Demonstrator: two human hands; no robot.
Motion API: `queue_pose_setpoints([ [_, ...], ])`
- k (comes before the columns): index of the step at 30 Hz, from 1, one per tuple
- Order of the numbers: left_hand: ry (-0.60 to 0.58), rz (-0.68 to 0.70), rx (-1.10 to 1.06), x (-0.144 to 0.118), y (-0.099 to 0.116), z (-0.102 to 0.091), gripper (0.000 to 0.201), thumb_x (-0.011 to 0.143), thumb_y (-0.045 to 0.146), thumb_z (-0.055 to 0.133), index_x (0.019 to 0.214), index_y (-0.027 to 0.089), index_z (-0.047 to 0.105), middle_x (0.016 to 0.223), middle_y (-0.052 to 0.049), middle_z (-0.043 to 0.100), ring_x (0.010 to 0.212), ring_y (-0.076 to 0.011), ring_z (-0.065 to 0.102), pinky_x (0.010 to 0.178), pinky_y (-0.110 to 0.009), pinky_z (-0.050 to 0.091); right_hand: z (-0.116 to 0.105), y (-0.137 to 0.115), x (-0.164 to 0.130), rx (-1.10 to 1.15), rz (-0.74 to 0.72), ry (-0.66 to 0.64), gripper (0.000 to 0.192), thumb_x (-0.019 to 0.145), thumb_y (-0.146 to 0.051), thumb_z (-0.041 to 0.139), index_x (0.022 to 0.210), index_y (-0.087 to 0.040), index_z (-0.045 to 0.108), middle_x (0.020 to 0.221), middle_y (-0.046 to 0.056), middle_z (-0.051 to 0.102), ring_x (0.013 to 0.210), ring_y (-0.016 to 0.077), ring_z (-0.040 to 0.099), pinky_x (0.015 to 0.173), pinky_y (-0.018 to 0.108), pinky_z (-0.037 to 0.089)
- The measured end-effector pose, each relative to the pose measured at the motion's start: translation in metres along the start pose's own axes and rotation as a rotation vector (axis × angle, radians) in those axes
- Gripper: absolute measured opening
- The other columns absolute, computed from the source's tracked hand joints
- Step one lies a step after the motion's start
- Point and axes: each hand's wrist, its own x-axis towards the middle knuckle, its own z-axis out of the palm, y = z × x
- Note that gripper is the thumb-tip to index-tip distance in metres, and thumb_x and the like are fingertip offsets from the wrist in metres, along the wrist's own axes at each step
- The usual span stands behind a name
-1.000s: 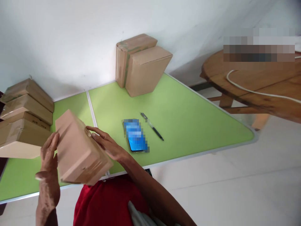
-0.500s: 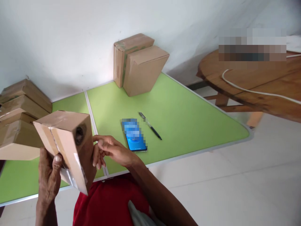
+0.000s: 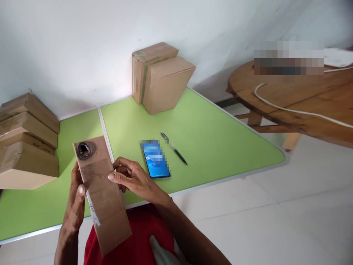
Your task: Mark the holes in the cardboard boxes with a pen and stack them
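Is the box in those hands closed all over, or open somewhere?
Open in one spot: the box has a dark-ringed hole near one end of the face turned to the camera. What's inside, I cannot tell.

A slim black pen (image 3: 176, 150) lies just right of a rectangular blue-screened phone (image 3: 157, 161) on the flat green desk (image 3: 220, 140), two brown cardboard boxes (image 3: 164, 85) behind them; left, a held oblong cardboard carton (image 3: 103, 191), then several taped brown boxes (image 3: 34, 158).

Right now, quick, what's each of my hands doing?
Left hand: holding the cardboard box at its left side.
Right hand: holding the same box at its right edge.
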Motion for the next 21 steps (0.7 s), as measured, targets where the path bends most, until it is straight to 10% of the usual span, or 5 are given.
queue_pose_setpoints([
  [21,-0.011,-0.019,-0.068,0.003,-0.01,0.003,0.103,0.092,0.089,0.067,0.171,0.026,0.051,0.175,-0.021,0.055,0.159,-0.0483,0.054,0.12,-0.061,0.057,-0.005,0.007,-0.014,-0.141,-0.031,0.055,0.05,0.091,-0.067,0.09,0.096,-0.022,0.067,0.084,-0.002,0.068,0.078,0.0161,0.058,0.068,0.029,0.04],
])
